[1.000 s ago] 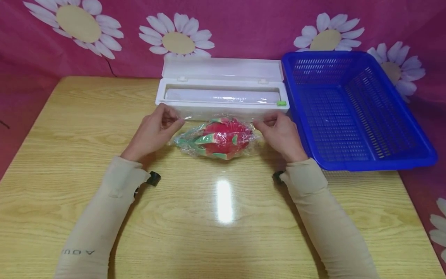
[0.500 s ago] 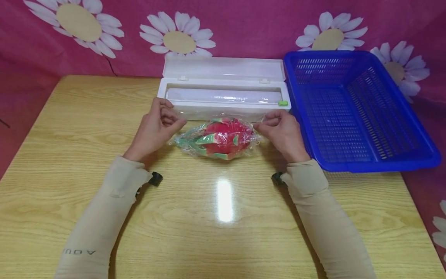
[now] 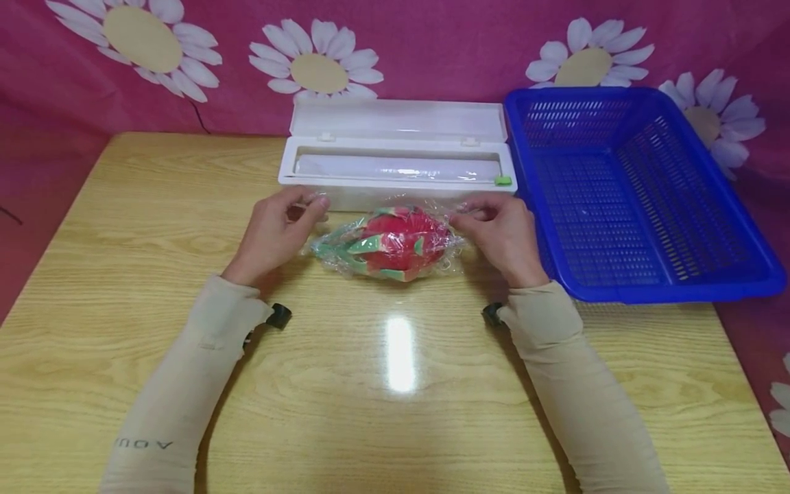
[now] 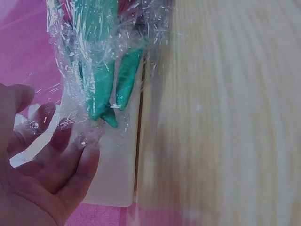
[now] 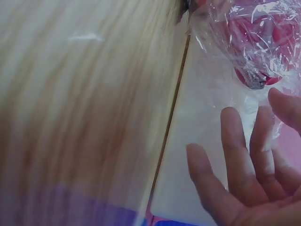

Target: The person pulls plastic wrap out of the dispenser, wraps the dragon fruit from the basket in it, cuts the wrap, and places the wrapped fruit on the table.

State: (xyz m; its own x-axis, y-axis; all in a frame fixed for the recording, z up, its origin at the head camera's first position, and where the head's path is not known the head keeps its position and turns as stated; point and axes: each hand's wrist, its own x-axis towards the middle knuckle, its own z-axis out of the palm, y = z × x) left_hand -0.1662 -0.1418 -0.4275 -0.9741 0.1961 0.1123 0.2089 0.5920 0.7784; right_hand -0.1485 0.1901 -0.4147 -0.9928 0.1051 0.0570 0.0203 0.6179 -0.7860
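Nearest you, low in the head view, both sleeved forearms run up over the wooden surface [image 3: 395, 412] toward the middle of the frame. Your left hand [image 3: 274, 233] sits just left of the fruit, its fingers [image 4: 61, 155] curled loosely and pinching the loose edge of the plastic wrap [image 4: 70, 120], as the left wrist view shows film gathered against the fingertips. Your right hand [image 3: 503, 230] sits just right of the fruit; in the right wrist view its fingers [image 5: 240, 155] look fairly straight and spread, with film near their tips, and I cannot tell for sure whether they truly pinch it. To do this well, judging from the slack film, keep the wrap taut and even on both sides, draw it snug against the fruit, and press the loose ends flat so they cling rather than bunch. The dragon fruit [image 3: 395, 243] lies on its side at the centre of the frame, between your hands: red-pink, with green-tipped scales, covered in crinkled clear film that glints. Just beyond it stands the white wrap dispenser [image 3: 395, 182], lid open, roll visible. To the upper right sits a blue basket [image 3: 710, 274], apart from the fruit.
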